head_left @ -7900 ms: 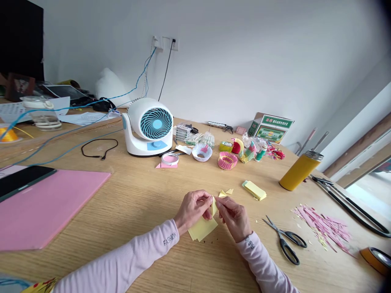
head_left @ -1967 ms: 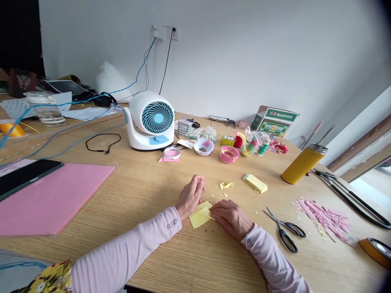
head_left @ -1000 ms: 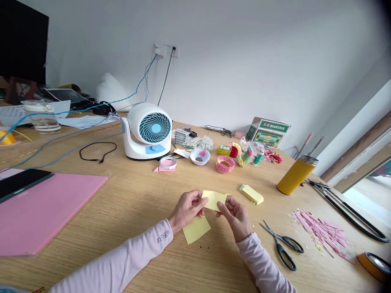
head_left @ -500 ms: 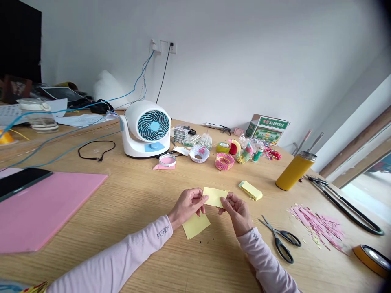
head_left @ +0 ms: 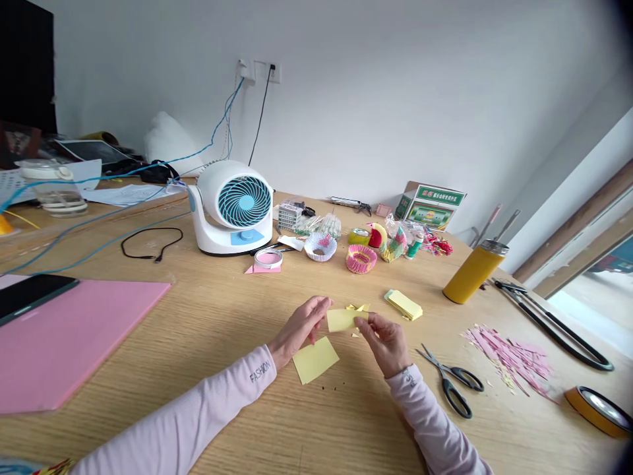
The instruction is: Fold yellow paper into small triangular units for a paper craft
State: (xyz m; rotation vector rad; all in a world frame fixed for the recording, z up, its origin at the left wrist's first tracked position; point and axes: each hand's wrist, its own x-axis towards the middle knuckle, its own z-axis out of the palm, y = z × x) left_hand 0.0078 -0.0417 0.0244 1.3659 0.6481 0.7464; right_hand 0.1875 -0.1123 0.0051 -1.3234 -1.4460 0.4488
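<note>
A small yellow paper rectangle [head_left: 341,320] is pinched at its right end between the thumb and fingers of my right hand [head_left: 388,340]. Just off the paper's left edge is my left hand [head_left: 301,328], its fingers stretched out and holding nothing. More yellow paper sheets [head_left: 316,360] lie on the table below the left fingers. Small folded yellow pieces [head_left: 360,307] show behind the held paper. Beyond my right hand rests a stack of yellow paper slips [head_left: 404,304]. Black-handled scissors [head_left: 452,379] lie with blades apart, right of my right wrist.
Pink paper scraps [head_left: 509,356], a tape roll [head_left: 598,410] and a yellow tumbler [head_left: 473,272] stand to the right. At the back are a white fan [head_left: 232,208], a pink folded-paper ring [head_left: 361,259] and a white one [head_left: 320,247]. A phone [head_left: 34,298] lies on pink paper [head_left: 99,336].
My left hand has let go of the yellow paper's left end and opened slightly away from it. The right hand keeps its pinch, and the paper has tilted. The view has shifted slightly.
</note>
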